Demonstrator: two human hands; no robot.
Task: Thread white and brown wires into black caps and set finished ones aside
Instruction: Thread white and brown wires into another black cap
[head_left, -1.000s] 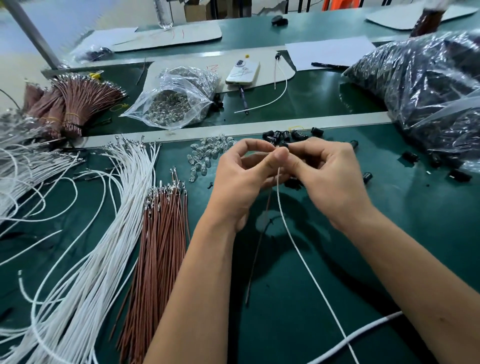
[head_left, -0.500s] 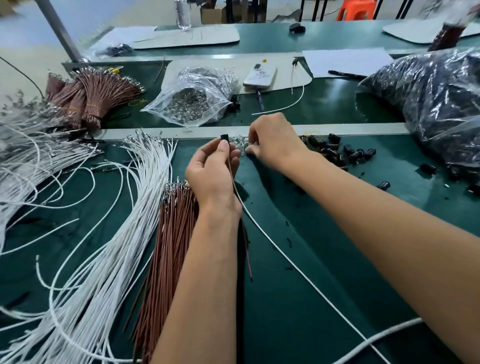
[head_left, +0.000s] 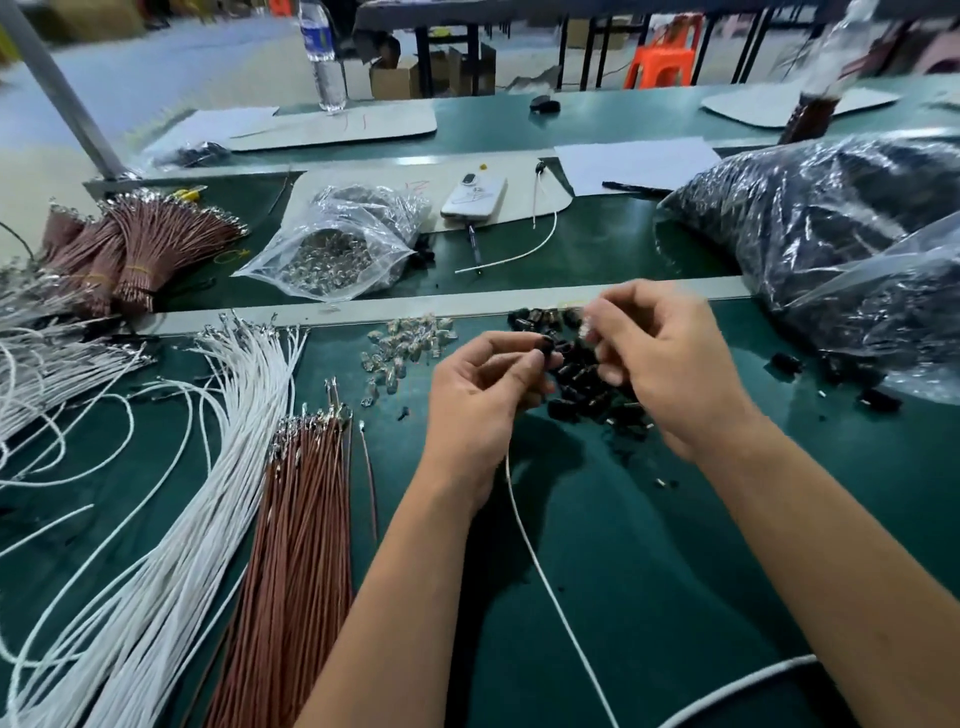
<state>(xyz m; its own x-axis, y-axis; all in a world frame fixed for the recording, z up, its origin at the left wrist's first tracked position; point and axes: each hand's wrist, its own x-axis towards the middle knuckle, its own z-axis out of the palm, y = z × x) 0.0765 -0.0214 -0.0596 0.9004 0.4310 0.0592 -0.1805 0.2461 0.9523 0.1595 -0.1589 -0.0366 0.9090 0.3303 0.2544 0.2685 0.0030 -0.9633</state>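
My left hand (head_left: 483, 395) pinches a black cap (head_left: 546, 347) between thumb and fingertips, and a white wire (head_left: 540, 566) trails from under that hand toward me. My right hand (head_left: 670, 364) is raised just right of it, pinching a small clear metal piece (head_left: 588, 328) in its fingertips. Under both hands lies a heap of loose black caps (head_left: 582, 384). A fan of white wires (head_left: 218, 467) and a bundle of brown wires (head_left: 306, 545) lie to the left on the green table (head_left: 649, 545).
Small clear metal pieces (head_left: 410, 343) are scattered behind my left hand. A clear bag of metal parts (head_left: 337, 249), a phone (head_left: 474, 196), tied brown wire bundles (head_left: 140, 244) and large bags of black caps (head_left: 831, 228) sit farther back. More white wires (head_left: 47, 364) lie far left.
My right hand has drawn back from the pile of clear metal pieces with one pinched in it and now sits beside my left hand. My left hand has kept the cap and wire.
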